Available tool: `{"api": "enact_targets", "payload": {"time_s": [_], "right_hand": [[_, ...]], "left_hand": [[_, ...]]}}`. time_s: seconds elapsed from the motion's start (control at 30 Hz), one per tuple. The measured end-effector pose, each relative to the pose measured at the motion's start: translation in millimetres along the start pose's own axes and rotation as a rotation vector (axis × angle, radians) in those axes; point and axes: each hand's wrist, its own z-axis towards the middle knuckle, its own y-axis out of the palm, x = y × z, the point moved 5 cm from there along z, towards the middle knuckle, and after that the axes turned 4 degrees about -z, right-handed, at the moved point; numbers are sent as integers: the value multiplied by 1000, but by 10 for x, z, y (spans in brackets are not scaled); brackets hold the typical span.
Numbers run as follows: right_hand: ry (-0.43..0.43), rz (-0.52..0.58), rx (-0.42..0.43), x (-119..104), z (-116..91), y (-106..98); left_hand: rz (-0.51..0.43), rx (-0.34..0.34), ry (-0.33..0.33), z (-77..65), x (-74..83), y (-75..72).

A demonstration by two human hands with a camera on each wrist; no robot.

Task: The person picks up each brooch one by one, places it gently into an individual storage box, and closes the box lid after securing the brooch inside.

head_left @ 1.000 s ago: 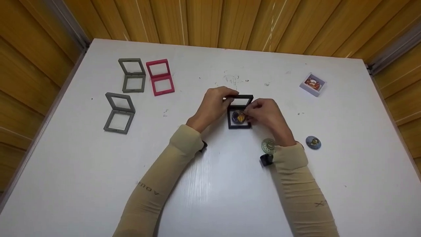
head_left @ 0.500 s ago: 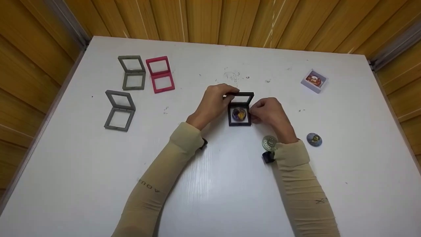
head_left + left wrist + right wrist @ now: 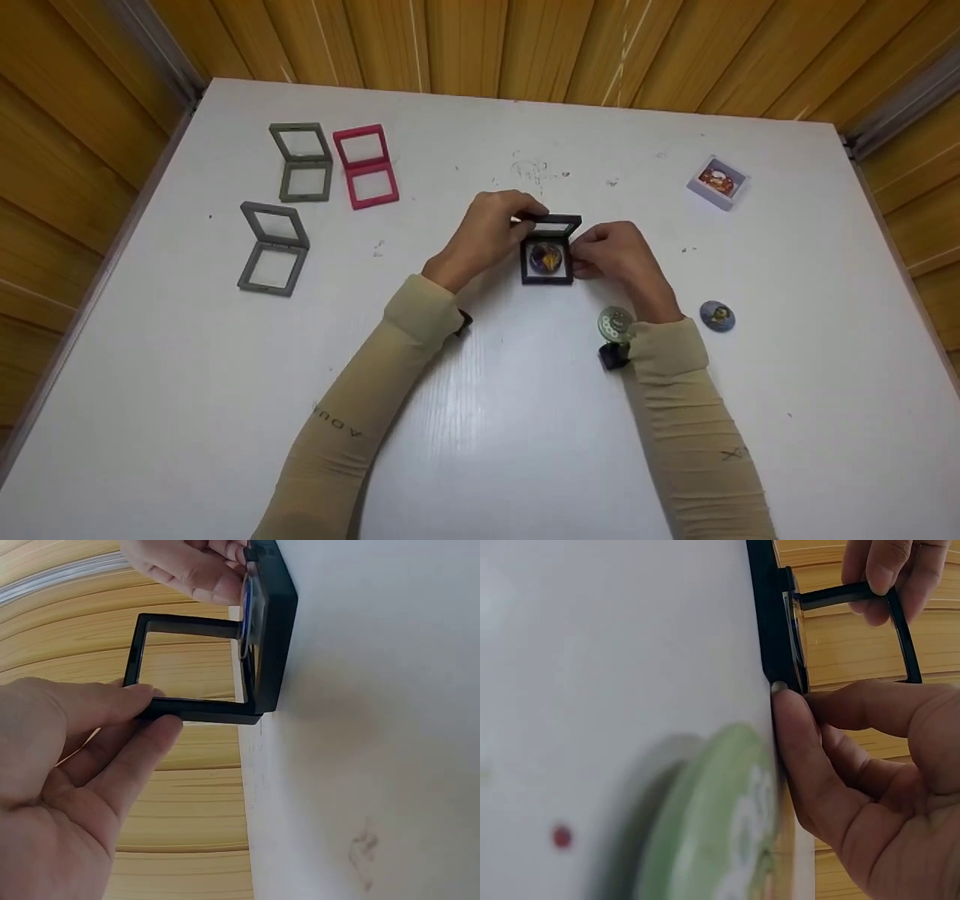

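A black hinged display frame (image 3: 547, 283) stands partly unfolded on the table, its base flat and its lid tilted up. Inside the base lies a round badge (image 3: 546, 258) with a dark and yellow picture. My left hand (image 3: 487, 229) pinches the side of the lid between thumb and fingers, plain in the left wrist view, where the lid (image 3: 196, 709) stands out from the base. At the base's right edge, my right hand (image 3: 619, 255) grips with thumb and forefinger. Close by that wrist lies a green round badge (image 3: 616, 324), large in the right wrist view.
Three unfolded frames, olive (image 3: 305, 199), pink (image 3: 375, 202) and grey (image 3: 273, 289), stand at the left. A blue round badge (image 3: 718, 316) lies to the right. Farther back is a pale lilac box (image 3: 710, 196) with a red and white picture inside.
My right fingers have left the badge inside the black frame and moved to the base's right edge. The lid, still in my left hand, has tipped lower toward the base.
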Motion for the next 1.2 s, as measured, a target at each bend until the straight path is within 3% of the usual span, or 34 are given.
{"api": "enact_targets", "payload": {"time_s": [0.23,0.53,1.2], "right_hand": [[3,-9,7,11,-4,6],[17,62,15,6,-13,15],[16,39,10,28,10,0]], "left_hand": [[-14,-52,-3,-11,29,-5],[-50,-131,6,-36,12,-21],[62,-232,58,-55,50,32]]}}
